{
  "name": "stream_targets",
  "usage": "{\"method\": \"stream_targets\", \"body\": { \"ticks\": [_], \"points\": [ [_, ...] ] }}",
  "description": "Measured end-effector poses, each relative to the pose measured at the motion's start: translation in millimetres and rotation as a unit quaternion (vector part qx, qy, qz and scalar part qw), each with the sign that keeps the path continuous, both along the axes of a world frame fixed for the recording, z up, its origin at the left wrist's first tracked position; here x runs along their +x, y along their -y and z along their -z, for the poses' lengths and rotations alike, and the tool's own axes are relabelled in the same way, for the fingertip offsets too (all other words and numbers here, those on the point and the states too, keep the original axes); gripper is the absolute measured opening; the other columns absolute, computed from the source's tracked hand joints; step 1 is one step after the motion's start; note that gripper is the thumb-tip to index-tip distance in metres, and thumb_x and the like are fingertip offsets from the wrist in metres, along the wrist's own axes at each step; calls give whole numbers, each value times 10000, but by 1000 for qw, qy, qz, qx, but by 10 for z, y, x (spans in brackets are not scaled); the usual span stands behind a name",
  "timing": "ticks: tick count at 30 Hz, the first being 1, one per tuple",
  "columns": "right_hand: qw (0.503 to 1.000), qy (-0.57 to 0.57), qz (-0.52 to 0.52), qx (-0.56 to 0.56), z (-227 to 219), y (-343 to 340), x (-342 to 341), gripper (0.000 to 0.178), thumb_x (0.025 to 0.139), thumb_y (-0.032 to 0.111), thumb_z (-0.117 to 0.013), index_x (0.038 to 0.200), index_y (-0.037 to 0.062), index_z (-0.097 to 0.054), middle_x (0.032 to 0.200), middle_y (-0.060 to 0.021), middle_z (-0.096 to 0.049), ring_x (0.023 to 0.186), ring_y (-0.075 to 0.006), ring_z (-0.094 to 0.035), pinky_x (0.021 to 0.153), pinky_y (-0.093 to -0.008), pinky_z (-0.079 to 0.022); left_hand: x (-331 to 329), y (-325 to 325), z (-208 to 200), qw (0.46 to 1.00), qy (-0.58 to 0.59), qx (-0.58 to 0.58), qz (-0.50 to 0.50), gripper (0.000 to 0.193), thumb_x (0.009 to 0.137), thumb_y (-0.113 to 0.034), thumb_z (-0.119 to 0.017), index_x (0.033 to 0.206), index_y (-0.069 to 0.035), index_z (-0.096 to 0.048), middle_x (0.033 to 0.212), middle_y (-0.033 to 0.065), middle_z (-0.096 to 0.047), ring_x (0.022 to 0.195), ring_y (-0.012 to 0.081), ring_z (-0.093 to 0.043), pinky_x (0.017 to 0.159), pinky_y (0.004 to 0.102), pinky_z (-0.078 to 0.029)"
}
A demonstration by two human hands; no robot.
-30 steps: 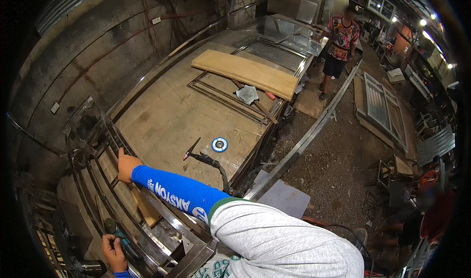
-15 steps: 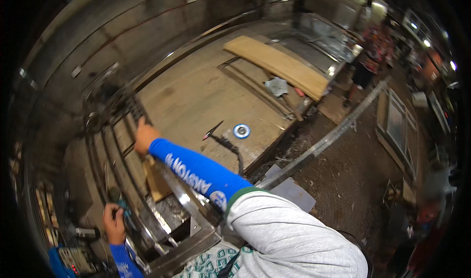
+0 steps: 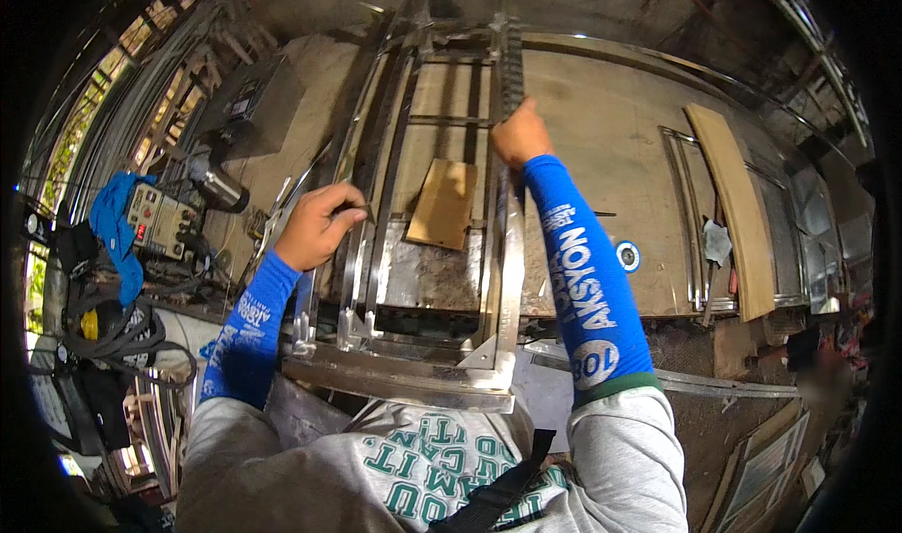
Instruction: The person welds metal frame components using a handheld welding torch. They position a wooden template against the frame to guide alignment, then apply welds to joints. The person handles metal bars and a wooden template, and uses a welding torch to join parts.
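A long, shiny metal frame (image 3: 404, 357) of square tubing stretches away from me across the middle of the worktable. My right hand (image 3: 522, 138) is closed around its right rail, about halfway along. Over the left rail is my left hand (image 3: 319, 225), its fingers curled and thumb near the index finger. Whatever may be between those fingertips is too small to make out. A yellowish wooden board piece (image 3: 443, 204) lies between the rails. Triangular corner plates (image 3: 483, 355) sit at the frame's near end.
On the right of the worktable (image 3: 587, 101) are a blue-rimmed disc (image 3: 628, 257), a long wooden plank (image 3: 738, 213) and a rag (image 3: 717, 242). To the left stand a boxy machine with a control panel (image 3: 162, 221), a metal cylinder (image 3: 218, 181), a blue cloth (image 3: 116, 225) and coiled cables (image 3: 141, 340).
My view has swung left, so the metal frame now runs up the centre. The right hand stays at the right rail; the left hand is now plainly seen over the left rail.
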State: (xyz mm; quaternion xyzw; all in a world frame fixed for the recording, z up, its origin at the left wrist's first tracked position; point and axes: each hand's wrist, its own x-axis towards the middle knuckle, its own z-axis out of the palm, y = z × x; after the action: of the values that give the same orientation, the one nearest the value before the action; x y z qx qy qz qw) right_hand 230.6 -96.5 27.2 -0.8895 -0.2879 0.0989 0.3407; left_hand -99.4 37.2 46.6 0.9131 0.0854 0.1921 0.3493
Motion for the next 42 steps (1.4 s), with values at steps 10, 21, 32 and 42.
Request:
{"method": "stream_targets", "body": {
  "ticks": [10,21,32,42],
  "points": [
    [999,38,-18,0,186,-53,210,536,890,204,-610,1275,-134,-451,1211,-386,-655,1172,-492,-650,1032,-471,-513,30,-38,38,1000,-23,8,-4,107,980,-116,-639,993,-15,-606,855,57,-605,750,130,-588,697,300,-480],
    [999,36,-35,14,320,-105,400,452,865,169,-594,1158,-165,-508,893,-296,-716,815,-392,-736,727,-451,-572,19,-92,170,998,5,-67,-15,131,993,-157,-685,1018,-37,-641,834,15,-645,718,83,-614,654,274,-503],
    [999,26,-32,32,472,-166,578,556,886,225,-599,1256,-180,-505,1205,-419,-638,1167,-528,-635,1008,-486,-508,19,-107,99,999,-21,15,-18,162,1001,-170,-674,1047,-24,-621,855,52,-623,751,115,-580,696,311,-487],
    [991,99,-89,12,603,-116,696,431,897,257,-579,1123,-105,-647,1068,-371,-685,1037,-502,-681,930,-503,-536,-2,-141,216,1000,-2,15,4,153,1004,-145,-686,1084,-24,-637,921,32,-621,874,102,-575,803,286,-492]
  ]
}}
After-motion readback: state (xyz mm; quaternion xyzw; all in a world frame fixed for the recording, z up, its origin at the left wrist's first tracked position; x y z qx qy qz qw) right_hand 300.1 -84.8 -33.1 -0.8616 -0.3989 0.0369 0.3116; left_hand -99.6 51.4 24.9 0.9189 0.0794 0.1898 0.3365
